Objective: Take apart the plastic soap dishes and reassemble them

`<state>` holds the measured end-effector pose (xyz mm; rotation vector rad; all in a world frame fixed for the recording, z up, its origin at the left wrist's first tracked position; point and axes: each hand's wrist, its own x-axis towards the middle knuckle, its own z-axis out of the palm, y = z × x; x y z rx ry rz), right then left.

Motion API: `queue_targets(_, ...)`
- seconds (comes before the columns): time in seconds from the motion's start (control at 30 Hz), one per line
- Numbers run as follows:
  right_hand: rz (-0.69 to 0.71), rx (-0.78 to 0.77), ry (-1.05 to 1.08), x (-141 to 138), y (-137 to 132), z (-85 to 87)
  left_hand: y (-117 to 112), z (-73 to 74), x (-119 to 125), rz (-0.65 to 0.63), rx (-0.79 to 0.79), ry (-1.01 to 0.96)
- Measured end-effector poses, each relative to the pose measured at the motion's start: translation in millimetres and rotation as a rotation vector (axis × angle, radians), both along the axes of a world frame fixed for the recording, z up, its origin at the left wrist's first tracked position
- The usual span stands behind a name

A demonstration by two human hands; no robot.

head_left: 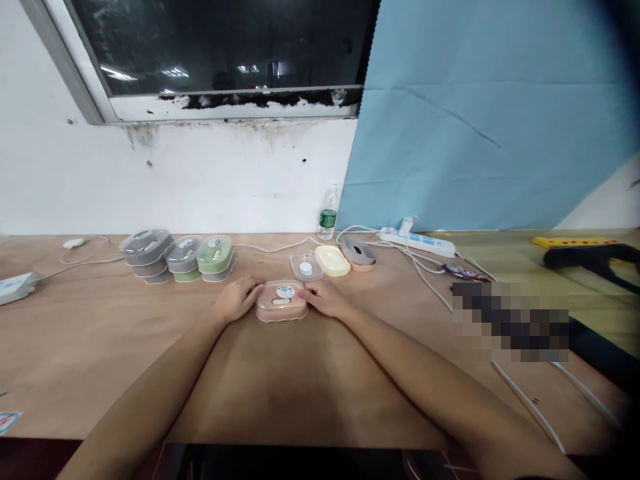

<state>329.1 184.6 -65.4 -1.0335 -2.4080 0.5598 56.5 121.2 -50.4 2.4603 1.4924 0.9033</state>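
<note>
A pink plastic box [281, 312] with a transparent lid lies flat on the wooden table in front of me. A round printed sticker and a pale oblong piece show on its top. My left hand [239, 299] holds its left side, fingers curled at the upper left corner. On the opposite side, my right hand [325, 297] grips the upper right edge, with the thumb near the sticker. Just behind the box lie a transparent lid [314, 264] with a white round sticker, a pale yellow tray [333, 260] and a grey part [358, 249] resting on an orange-pink one.
Stacked grey boxes [146, 247], purple-grey ones [183, 252] and green ones [215, 254] stand at the back left. A water bottle [328, 217] is against the wall. A white power strip [419, 241] and cables run along the right. A blurred-out patch [510, 321] covers something there.
</note>
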Motion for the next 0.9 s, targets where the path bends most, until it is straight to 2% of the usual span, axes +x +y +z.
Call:
queue_targets(0.2, -0.087, 0.031, -0.019, -2, 0, 0.7, -2, 2.6, -1, -0.103, -0.079, 0.16)
queue_targets(0.33, -0.116, 0.03, 0.004, -2, 1, 0.1, -4, 1.5, 5, -0.068, -0.142, 0.208)
queue_targets(0.43, -0.11, 0.022, 0.031, -1, 1, -0.6, -6, 2.4, 9, -0.054, -0.097, 0.161)
queue_targets(0.57, -0.111, 0.006, 0.098, 1, 2, -2.1, -6, 7.0, 1, -0.053, 0.121, 0.163)
queue_targets(0.67, -0.129, -0.01, 0.119, 2, 2, -1.8, -3, 9.2, -18, 0.023, 0.341, 0.128)
queue_targets(0.73, -0.121, -0.009, 0.114, 2, 2, -0.6, 0, 9.5, -33, 0.101, 0.544, 0.057)
queue_targets(0.8, -0.105, 0.001, 0.091, 1, 1, 0.9, 1, 9.9, -47, 0.226, 0.72, -0.018)
queue_targets(0.9, -0.096, 0.019, 0.047, -1, 0, 2.3, 0, 12.4, -63, 0.502, 0.763, -0.134)
